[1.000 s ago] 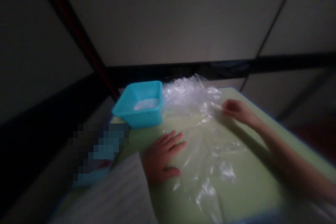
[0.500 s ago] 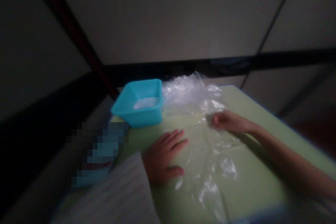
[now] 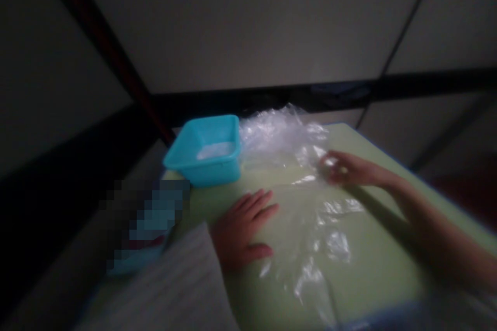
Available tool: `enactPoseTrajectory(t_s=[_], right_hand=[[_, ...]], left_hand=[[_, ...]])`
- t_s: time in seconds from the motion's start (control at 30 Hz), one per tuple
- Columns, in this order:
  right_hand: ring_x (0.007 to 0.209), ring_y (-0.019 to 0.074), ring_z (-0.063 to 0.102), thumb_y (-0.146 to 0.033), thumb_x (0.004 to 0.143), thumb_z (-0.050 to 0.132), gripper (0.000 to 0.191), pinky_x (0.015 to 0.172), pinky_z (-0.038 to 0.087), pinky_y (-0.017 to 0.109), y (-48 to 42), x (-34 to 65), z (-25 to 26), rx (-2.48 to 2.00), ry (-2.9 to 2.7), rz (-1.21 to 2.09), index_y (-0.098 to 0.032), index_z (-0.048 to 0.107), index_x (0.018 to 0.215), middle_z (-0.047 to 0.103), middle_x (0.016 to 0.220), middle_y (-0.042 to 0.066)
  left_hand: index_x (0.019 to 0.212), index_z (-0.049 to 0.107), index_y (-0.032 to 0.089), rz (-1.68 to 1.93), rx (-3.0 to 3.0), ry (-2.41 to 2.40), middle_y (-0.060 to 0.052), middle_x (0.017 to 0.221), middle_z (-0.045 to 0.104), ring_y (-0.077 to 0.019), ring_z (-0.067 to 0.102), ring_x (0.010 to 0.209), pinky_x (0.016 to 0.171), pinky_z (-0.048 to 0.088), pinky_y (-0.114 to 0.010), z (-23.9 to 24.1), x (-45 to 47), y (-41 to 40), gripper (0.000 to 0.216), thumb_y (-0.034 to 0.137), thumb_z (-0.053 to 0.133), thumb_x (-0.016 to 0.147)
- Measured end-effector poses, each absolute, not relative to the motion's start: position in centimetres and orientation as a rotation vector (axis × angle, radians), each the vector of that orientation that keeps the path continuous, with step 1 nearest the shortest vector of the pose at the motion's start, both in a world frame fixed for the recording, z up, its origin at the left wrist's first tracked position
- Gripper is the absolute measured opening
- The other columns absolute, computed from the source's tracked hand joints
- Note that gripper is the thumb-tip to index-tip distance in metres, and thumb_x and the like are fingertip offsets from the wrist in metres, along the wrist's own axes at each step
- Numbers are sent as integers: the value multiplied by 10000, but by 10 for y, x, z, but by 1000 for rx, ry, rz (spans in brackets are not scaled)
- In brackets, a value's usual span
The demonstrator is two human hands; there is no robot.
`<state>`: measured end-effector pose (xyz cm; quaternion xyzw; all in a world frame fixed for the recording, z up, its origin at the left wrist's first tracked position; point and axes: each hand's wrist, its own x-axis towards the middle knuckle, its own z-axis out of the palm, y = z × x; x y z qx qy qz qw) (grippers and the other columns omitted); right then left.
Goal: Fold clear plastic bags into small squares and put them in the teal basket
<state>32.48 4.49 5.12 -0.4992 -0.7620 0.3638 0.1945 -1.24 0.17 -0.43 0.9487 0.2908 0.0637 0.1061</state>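
A clear plastic bag (image 3: 295,232) lies spread across a yellow-green tabletop (image 3: 373,248). On its left part, my left hand (image 3: 246,230) rests flat with fingers stretched out. My right hand (image 3: 341,168) hovers by the bag's far right edge. Its fingers are curved and apart, and shiny film shows between them; nothing is visibly gripped. Beyond the hands is a crumpled heap of clear plastic bags (image 3: 272,132).
A turquoise plastic basin (image 3: 209,173) with something white inside stands at the table's far left corner. A blurred-out patch (image 3: 155,217) covers the left edge. Behind the table rises a pale panelled wall (image 3: 252,26).
My right hand has shifted slightly up and right, and its closed fingers have come apart. The film's far edge beside it has changed shape. My left hand stays in place.
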Motion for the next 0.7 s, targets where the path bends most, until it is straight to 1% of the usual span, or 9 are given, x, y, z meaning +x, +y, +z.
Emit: enactPoseTrajectory(t_s=[0.13,0.3,0.4,0.5,0.57,0.6,0.63,0.67,0.7], right_hand=[[633,183,622,-280,668,623,375,602,494,310,46,338,53,-1536,-2157,928,-172,504,1007,661,705,29],[591,183,616,-209,632,630,327,571,467,297,52,358,50,-1712,-2102,698,-176,546,946,660,640,13],[587,175,609,-274,679,621,280,563,467,298,53,357,49,-1621,-2125,716,-169,550,929,663,662,24],[638,173,613,-355,745,598,237,606,489,309,47,333,49,-1357,-2204,775,-167,566,886,662,732,42],[760,192,627,-387,820,542,237,692,506,336,38,309,47,-1176,-2237,774,-161,591,871,665,846,74],[841,205,628,-395,852,510,269,741,509,351,32,296,46,-1105,-2247,754,-159,596,950,664,938,89],[969,221,606,-397,870,498,329,824,495,373,26,283,43,-1041,-2278,711,-161,570,1088,638,1076,107],[1130,237,530,-394,891,475,415,939,438,404,20,271,39,-984,-2363,675,-163,493,1236,558,1245,123],[1238,246,439,-401,910,441,487,1011,376,426,14,262,35,-932,-2445,617,-155,408,1329,468,1352,138]], left_hand=[[1403,305,214,223,2793,880,-91,1510,195,-285,163,1381,1116,116,-452,-3,-12,-1,762,681,385,807],[1404,305,203,201,2799,901,-97,1510,193,-280,149,1385,1117,119,-443,-3,-12,-1,773,685,385,805],[1403,304,206,173,2794,941,-99,1510,193,-290,152,1383,1111,134,-460,-4,-12,1,771,675,410,799],[1408,289,210,114,2787,1039,-89,1514,180,-284,143,1385,1110,143,-458,-3,-11,2,751,613,472,801],[1410,280,216,79,2786,1116,-78,1519,165,-269,132,1389,1113,142,-447,-1,-11,2,737,556,511,798],[1410,279,218,61,2787,1136,-76,1521,158,-265,128,1390,1114,143,-444,-1,-10,1,735,538,522,795],[1409,280,217,47,2788,1147,-76,1522,153,-262,125,1391,1114,144,-442,0,-10,1,732,527,527,793],[1409,281,217,37,2790,1149,-76,1522,150,-260,122,1392,1114,146,-441,1,-10,0,730,521,527,793],[1409,280,216,32,2795,1147,-76,1523,149,-259,120,1392,1114,146,-440,1,-10,0,726,516,524,795]])
